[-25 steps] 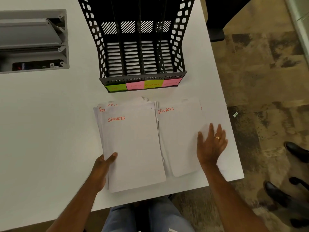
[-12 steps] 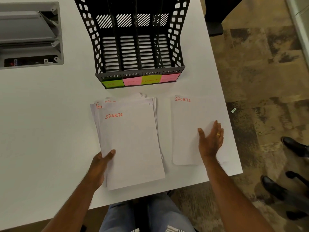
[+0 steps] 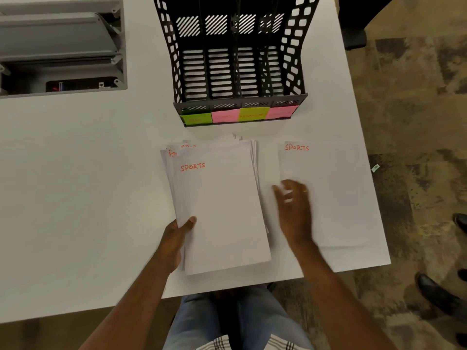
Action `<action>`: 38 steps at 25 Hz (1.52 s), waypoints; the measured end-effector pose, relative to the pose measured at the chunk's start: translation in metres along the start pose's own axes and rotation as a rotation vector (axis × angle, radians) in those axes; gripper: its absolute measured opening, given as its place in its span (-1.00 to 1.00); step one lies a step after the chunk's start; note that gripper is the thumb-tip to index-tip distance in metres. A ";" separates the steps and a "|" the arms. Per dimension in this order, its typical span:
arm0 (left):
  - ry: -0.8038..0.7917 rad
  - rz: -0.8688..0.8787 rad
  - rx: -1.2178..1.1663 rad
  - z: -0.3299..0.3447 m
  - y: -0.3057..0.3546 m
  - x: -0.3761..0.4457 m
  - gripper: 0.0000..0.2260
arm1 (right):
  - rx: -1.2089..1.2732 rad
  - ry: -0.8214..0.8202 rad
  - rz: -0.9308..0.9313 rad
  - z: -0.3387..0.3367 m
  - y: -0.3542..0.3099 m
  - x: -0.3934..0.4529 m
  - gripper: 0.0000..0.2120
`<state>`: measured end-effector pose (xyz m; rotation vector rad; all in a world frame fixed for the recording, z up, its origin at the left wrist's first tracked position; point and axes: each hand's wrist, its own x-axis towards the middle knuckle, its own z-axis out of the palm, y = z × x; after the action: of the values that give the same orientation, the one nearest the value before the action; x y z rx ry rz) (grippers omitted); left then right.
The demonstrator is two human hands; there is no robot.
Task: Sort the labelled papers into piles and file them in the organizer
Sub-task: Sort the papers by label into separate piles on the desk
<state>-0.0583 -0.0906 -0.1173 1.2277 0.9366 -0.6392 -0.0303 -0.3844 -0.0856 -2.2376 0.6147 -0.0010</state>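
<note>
A stack of white papers (image 3: 222,205) lies on the white table, its top sheet marked SPORTS in red. My left hand (image 3: 177,236) grips the stack's lower left corner, thumb on top. A single sheet marked SPORTS (image 3: 333,195) lies flat to the right, near the table's right edge. My right hand (image 3: 294,210), blurred, hovers with fingers apart between the stack and that sheet, holding nothing. The black mesh organizer (image 3: 237,59) stands behind the papers, with several empty slots and green and pink labels (image 3: 237,114) along its front.
An open grey cable box (image 3: 60,46) is set into the table at the back left. The table's right edge (image 3: 374,198) runs close to the single sheet. Another person's black shoes (image 3: 439,294) stand on the patterned floor at the right.
My right hand has let go of the single SPORTS sheet after sliding it right, and has moved left toward the stack. My left hand has stayed on the stack.
</note>
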 end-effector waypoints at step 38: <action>0.048 0.039 0.032 -0.033 -0.012 -0.003 -0.65 | 0.150 -0.353 0.278 0.058 -0.038 -0.043 -0.52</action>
<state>-0.0781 -0.0618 -0.1227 1.2912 0.9432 -0.5986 -0.0406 -0.3031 -0.0898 -1.9292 0.6977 0.4624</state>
